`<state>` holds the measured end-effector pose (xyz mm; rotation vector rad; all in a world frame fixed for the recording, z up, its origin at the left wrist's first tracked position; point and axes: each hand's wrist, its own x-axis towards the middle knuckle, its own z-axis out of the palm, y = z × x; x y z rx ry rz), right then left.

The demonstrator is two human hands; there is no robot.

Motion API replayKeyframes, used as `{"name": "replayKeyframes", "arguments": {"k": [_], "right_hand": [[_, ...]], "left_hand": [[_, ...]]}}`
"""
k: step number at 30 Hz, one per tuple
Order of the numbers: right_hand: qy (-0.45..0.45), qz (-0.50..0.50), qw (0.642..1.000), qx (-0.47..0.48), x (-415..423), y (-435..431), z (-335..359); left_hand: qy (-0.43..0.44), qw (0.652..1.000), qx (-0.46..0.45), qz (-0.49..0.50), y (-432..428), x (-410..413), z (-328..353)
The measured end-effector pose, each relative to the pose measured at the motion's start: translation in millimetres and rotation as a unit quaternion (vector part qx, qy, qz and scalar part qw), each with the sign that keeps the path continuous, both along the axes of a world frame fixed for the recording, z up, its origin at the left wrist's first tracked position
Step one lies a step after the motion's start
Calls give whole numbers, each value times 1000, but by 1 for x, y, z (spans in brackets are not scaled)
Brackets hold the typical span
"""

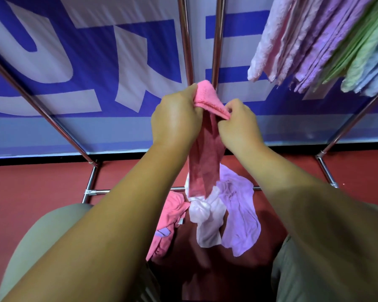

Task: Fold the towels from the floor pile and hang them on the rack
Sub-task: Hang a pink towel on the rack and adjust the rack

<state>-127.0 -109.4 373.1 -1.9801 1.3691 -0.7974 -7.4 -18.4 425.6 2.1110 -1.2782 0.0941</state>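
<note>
The rack stands just beyond the fingers, its steel poles rising behind them. Up and to the right of the fingers hang the folded towels in pink, lilac, green and blue. Straight below the fingers lies the floor pile, crumpled and still waiting. The pink towel dangles in a narrow strip, and the left hand and right hand pinch its top hem with curled fingers. The fold is likely only beginning. Next, draw the hands apart along the hem to find the corners.
</note>
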Motion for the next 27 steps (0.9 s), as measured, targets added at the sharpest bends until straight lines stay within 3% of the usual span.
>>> {"name": "replayKeyframes", "arguments": {"k": [4, 10, 17, 27], "right_hand": [[-20, 21, 998, -64, 6, 21, 7], [-56, 40, 996, -63, 11, 46, 30], [-58, 57, 991, -111, 23, 60, 110], [8, 63, 970, -236, 51, 57, 226]], "left_hand": [[7, 999, 13, 47, 16, 18, 9], [-11, 997, 24, 78, 44, 31, 25], [-20, 995, -1, 101, 62, 41, 73], [-143, 985, -27, 91, 51, 58, 157]]}}
